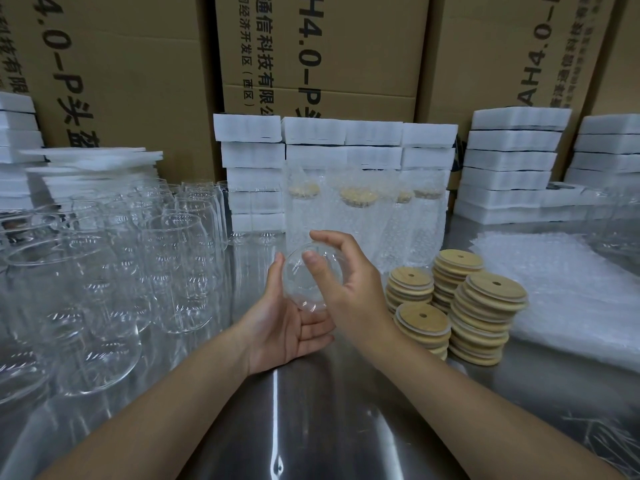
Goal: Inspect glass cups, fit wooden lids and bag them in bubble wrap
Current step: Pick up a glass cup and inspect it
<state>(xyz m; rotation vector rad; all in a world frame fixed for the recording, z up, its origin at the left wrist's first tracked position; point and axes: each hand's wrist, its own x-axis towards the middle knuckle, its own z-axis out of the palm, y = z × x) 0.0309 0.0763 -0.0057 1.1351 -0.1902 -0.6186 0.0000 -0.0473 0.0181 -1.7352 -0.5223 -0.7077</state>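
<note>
Both bare hands hold one clear round glass cup (308,280) above the middle of the shiny steel table (311,427), tipped on its side so that one circular end faces the camera. The left hand (287,327) lies palm up beneath it, fingers cupped under the lower wall and thumb up along the left edge. The right hand (349,282) closes over it from the right, fingers arched across the top and thumb pressed on the facing end.

To the left stands a crowd of empty clear glass cups (104,271), upright and close together. Just right of the hands sit four stacks of round pale wooden lids (460,306), each lid with a small hole in it. Far behind the hands stand several cups already wrapped in bubble-wrap bags (367,216), wooden lids showing through the plastic. A loose heap of flat bubble-wrap bags (561,292) lies on the right of the table, beside the lid stacks.

Piles of white foam blocks (512,168) line the far edge, and tall brown cardboard cartons (346,46) with black print rise behind them.
</note>
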